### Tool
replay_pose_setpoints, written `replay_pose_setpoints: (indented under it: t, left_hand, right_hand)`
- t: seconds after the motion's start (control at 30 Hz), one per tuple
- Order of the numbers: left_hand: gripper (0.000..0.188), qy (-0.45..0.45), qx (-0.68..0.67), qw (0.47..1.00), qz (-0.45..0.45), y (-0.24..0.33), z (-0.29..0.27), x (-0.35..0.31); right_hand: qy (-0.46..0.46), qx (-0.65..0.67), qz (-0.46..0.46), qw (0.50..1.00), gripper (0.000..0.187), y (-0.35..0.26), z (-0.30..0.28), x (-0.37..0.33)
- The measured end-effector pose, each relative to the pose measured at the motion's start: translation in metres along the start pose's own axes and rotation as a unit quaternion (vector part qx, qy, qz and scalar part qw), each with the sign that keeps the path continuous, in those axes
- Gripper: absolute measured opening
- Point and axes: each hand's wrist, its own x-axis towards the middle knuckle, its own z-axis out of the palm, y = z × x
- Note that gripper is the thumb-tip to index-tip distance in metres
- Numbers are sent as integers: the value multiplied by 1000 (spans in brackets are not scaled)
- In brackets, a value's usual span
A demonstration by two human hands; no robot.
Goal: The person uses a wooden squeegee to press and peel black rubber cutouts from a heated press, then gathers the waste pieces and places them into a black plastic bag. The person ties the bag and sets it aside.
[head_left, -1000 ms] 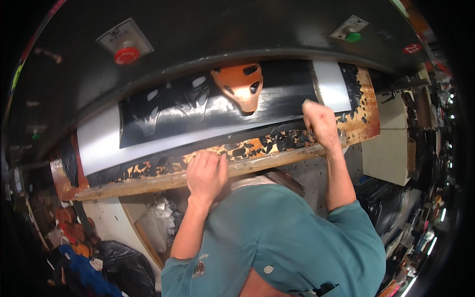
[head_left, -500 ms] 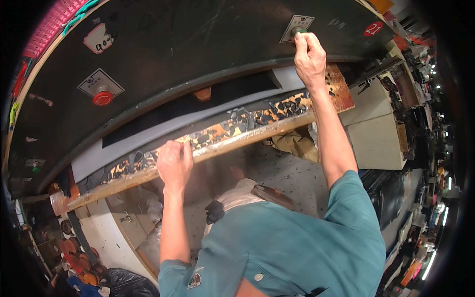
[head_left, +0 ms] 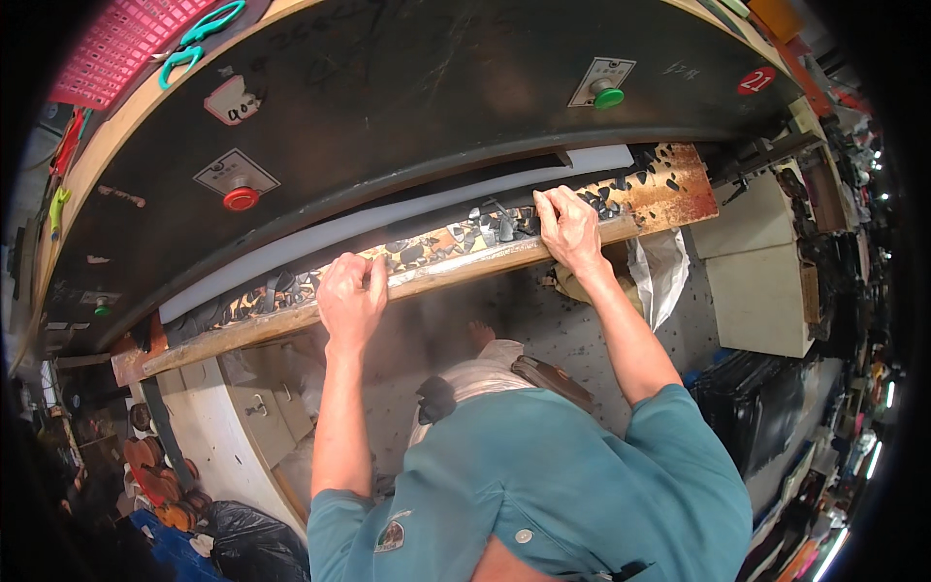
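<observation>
A large dark machine front spans the upper part of the head view, with a red push button (head_left: 240, 199) at left and a green push button (head_left: 608, 94) at right. Below it runs a pale board (head_left: 291, 254) in the slot. Along a worn ledge (head_left: 432, 275) lie many black cut scraps (head_left: 407, 254). Over the ledge's left half, my left hand (head_left: 351, 299) is closed, fingers curled. My right hand (head_left: 570, 231), also closed, sits farther right above the scraps at the board's near side. What either hand pinches, if anything, is hidden.
A pink basket (head_left: 121, 48) and teal-handled scissors (head_left: 202, 39) lie on top at upper left. Pale cabinets (head_left: 761, 291) stand at right, with a white sheet (head_left: 659, 276) beside them. A black plastic bag (head_left: 254, 543) is at lower left. Scraps litter the floor.
My right hand has left the green button and come down and left to the scrap-covered ledge. My left hand stays closed over the ledge. The whole view has shifted slightly.
</observation>
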Motion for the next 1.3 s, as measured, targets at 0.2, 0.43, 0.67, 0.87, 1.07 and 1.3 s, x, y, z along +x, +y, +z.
replay_pose_setpoints:
  t: [0.2,0.43,0.67,0.87,1.07,1.3]
  left_hand:
    - [24,-7,17,1000,-10,0,-4,0]
    - [30,6,14,999,28,-2,2,-4]
    - [29,2,-4,1000,19,-2,0,-3]
    - [28,-42,-30,999,0,4,0,9]
    - [25,-215,-112,968,-70,18,-12,52]
    - [24,-69,-110,990,48,-30,30,178]
  right_hand:
    - [-63,-26,-1,998,28,-6,-8,1]
    - [-24,25,10,999,34,-3,-7,-3]
    - [-55,88,112,988,41,0,-10,-4]
    - [-46,244,294,923,31,-27,-16,26]
    - [-17,79,-21,997,53,-69,34,111]
    - [-94,53,-19,994,64,-102,47,166]
